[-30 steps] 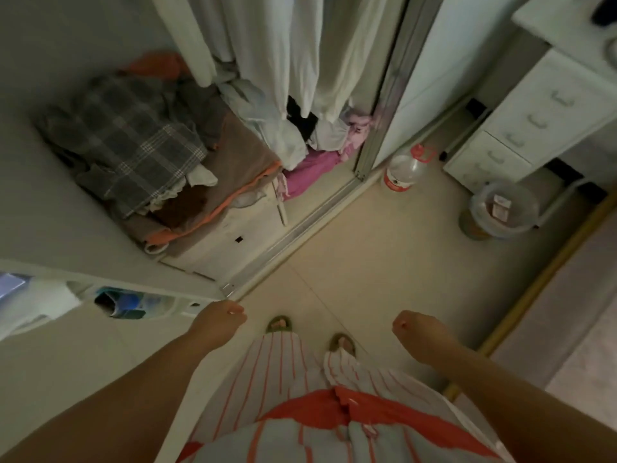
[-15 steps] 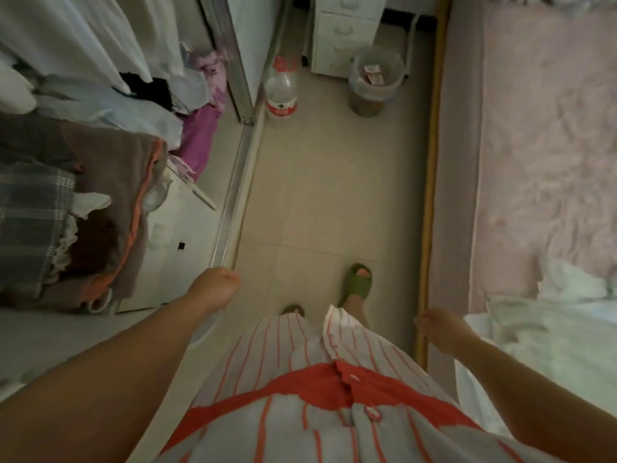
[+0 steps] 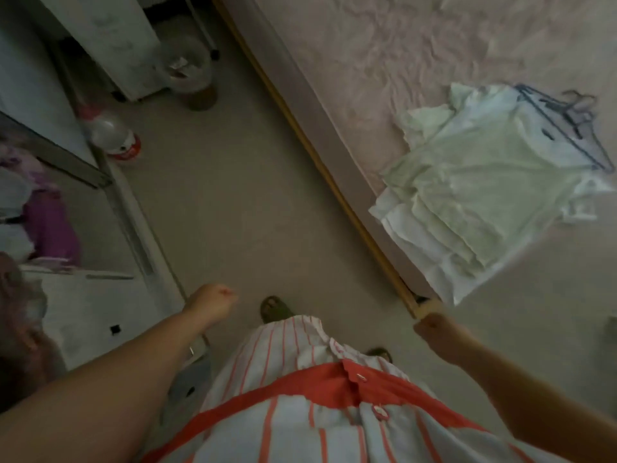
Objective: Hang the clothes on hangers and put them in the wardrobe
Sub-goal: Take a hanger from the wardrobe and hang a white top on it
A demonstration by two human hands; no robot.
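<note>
A pile of pale green and white clothes [image 3: 474, 192] lies on the pink bed [image 3: 384, 45], its corner hanging over the bed's edge. Several dark wire hangers [image 3: 567, 125] rest on the pile's far side. The open wardrobe [image 3: 133, 222] is at the left, with a purple garment [image 3: 50, 228] and a white drawer box [image 3: 93, 312] inside. My left hand [image 3: 213, 302] hangs loosely curled over the floor near the wardrobe track and holds nothing. My right hand [image 3: 434, 329], also loosely curled with nothing in it, is by the bed's corner, below the pile.
A strip of beige floor runs between the wardrobe and the bed's wooden edge [image 3: 334, 182]. A large water bottle with a red label [image 3: 113, 135] stands on it at the far left. A bin [image 3: 190, 75] sits beside a white drawer unit [image 3: 113, 45] at the far end.
The view has swung right from the wardrobe to the bed, bringing the clothes pile and hangers into sight. Both hands stay low and hold nothing.
</note>
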